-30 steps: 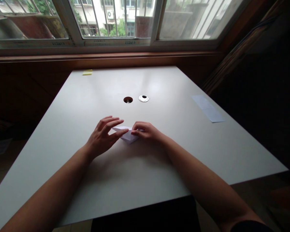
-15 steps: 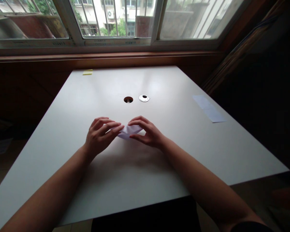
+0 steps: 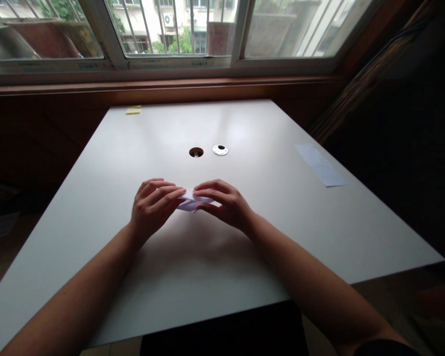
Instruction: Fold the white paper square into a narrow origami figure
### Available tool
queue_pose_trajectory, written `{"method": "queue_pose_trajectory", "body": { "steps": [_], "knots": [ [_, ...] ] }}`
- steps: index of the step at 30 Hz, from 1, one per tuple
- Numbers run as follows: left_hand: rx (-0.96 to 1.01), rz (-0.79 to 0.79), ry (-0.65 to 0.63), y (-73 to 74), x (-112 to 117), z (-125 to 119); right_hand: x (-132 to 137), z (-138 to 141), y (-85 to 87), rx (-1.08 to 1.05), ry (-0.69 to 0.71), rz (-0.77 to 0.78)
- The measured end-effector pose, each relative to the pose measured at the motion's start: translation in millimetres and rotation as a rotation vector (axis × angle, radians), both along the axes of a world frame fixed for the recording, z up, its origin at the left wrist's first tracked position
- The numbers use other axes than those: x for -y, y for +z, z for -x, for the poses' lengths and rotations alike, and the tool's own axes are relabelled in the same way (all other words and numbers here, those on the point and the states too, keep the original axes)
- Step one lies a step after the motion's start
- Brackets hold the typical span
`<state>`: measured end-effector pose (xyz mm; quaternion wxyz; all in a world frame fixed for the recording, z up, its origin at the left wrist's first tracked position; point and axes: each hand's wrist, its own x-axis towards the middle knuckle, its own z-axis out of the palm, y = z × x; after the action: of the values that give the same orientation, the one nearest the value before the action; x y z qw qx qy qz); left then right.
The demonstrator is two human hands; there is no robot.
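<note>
A small piece of folded white paper [image 3: 187, 203] is held between my two hands, over the middle of the white table [image 3: 215, 277]. My left hand [image 3: 154, 201] grips its left side, fingers on top and the thumb hidden from me. On the right side, my right hand [image 3: 224, 201] pinches the paper between the fingers above and the thumb below. Part of the paper is covered by my fingers, so its full shape does not show.
Beyond my hands the tabletop has a round hole [image 3: 196, 152] and, beside it, a round silver cover [image 3: 220, 150]. A flat white sheet [image 3: 322, 165] lies near the right edge. Yellow strips [image 3: 133, 110] sit at the far left corner. A barred window [image 3: 178, 29] is behind the table.
My right hand has shifted slightly left, and its fingers are closer to those of my left hand. The paper between them looks flatter and more folded together.
</note>
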<state>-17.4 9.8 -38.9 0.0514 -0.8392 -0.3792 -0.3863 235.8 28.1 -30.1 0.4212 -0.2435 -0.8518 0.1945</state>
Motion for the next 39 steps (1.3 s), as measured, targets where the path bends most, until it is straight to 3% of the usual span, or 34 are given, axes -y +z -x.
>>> {"method": "queue_pose_trajectory", "body": {
  "steps": [11, 17, 22, 30, 39],
  "knots": [
    [-0.019, -0.132, -0.038, 7.2, 0, -9, -4, 2, -3.8, -0.012, -0.048, -0.192],
    [0.042, -0.089, -0.094, 7.6, 6, -17, -4, 3, -3.2, -0.003, -0.059, -0.169],
    [0.032, -0.117, 0.041, 2.3, 5, -14, -4, 5, -2.7, -0.01, -0.066, -0.122],
    [0.105, 0.056, -0.042, -1.3, -1, -18, -2, 7, -3.8, -0.005, -0.086, -0.085],
    [0.255, 0.101, 0.019, 1.3, 10, -29, 5, 13, 2.5, 0.132, -0.227, -0.294]
  ]
}}
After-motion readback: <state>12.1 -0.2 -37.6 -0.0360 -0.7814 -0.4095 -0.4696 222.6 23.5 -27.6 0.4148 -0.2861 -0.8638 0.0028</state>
